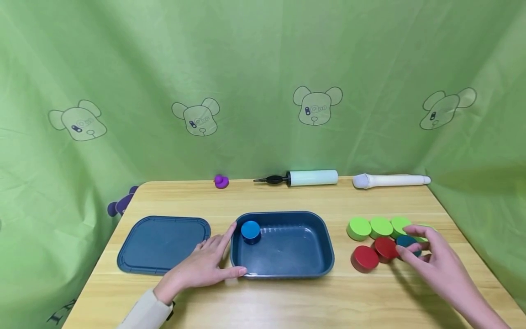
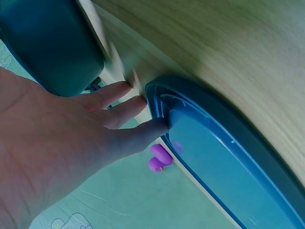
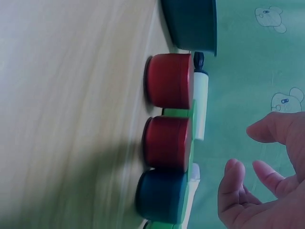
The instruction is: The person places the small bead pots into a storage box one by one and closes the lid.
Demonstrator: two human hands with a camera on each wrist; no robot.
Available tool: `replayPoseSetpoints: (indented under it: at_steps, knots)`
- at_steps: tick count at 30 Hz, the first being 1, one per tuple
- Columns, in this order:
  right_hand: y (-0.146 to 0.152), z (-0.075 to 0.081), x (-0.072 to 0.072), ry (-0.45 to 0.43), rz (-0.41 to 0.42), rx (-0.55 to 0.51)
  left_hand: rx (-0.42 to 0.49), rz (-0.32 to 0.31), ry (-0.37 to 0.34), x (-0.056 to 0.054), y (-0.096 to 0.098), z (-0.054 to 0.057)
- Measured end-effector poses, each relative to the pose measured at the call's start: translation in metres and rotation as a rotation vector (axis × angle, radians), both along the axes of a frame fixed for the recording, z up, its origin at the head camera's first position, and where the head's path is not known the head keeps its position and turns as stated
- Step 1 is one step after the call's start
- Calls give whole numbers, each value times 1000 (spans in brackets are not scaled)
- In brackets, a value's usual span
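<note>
Here, right hand [image 1: 437,258] above the dark blue cylinder [image 3: 164,196], fingers [image 3: 232,185] apart.

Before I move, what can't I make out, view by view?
- Head: most of the rightmost green cylinder, behind the right hand.
- Head: the lid's near right corner, behind the left hand.
- Right wrist: most of the other green cylinders, behind the red cylinders.
- Right wrist: the box's inside, behind its wall.

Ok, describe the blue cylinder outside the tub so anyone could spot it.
On the table, right of the tub, stand red cylinders and green cylinders. Beside the red pair, near the right hand, sits the blue cylinder, the only blue one there.
</note>
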State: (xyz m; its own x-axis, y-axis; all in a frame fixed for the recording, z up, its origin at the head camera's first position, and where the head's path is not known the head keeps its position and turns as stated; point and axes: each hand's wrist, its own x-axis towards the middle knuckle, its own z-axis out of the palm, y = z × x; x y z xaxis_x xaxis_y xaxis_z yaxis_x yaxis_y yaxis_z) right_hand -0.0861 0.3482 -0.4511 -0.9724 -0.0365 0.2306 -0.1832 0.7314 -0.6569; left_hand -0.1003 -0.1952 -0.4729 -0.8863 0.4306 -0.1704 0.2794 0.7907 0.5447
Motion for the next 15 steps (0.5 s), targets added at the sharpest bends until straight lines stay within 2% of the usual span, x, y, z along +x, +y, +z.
replayPoseSetpoints:
  at_steps: [8, 15]
  knots:
    - [12, -10, 2, -42, -3, 46, 2, 4, -1, 1, 0, -1]
    - [21, -17, 0, -19, -5, 80, 4, 5, 1, 0, -1, -2]
